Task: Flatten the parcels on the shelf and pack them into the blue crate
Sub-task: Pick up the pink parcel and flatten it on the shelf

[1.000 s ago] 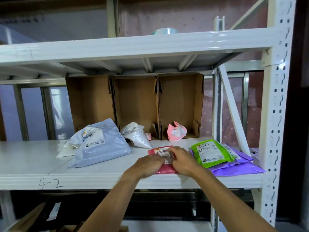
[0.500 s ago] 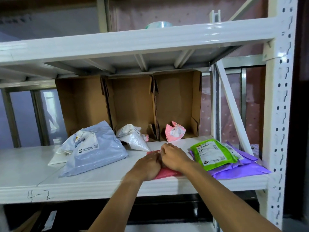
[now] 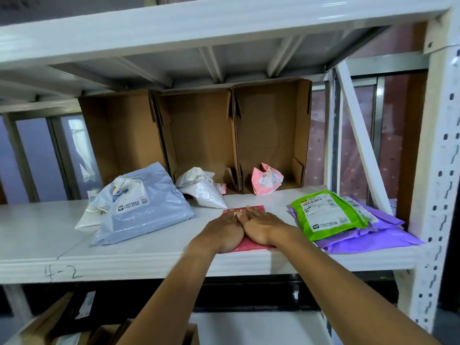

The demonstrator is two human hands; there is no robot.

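Observation:
A red parcel (image 3: 251, 245) lies flat near the front edge of the white shelf (image 3: 149, 260). My left hand (image 3: 221, 231) and my right hand (image 3: 261, 226) press down on it side by side, fingers straight, covering most of it. A green parcel (image 3: 326, 215) lies on a stack of purple parcels (image 3: 368, 236) to the right. A large blue-grey parcel (image 3: 144, 207), a white parcel (image 3: 201, 189) and a crumpled pink parcel (image 3: 266, 179) sit further back. No blue crate is in view.
Three open cardboard boxes (image 3: 199, 138) stand on their sides at the back of the shelf. A white upright (image 3: 438, 170) and a diagonal brace (image 3: 361, 145) close the right side. Another shelf board (image 3: 199, 23) hangs overhead. Cardboard boxes (image 3: 62, 327) sit below.
Both hands have gone from curled on the red parcel to flat, with fingers stretched forward over it. The view has tilted up a little and drawn closer.

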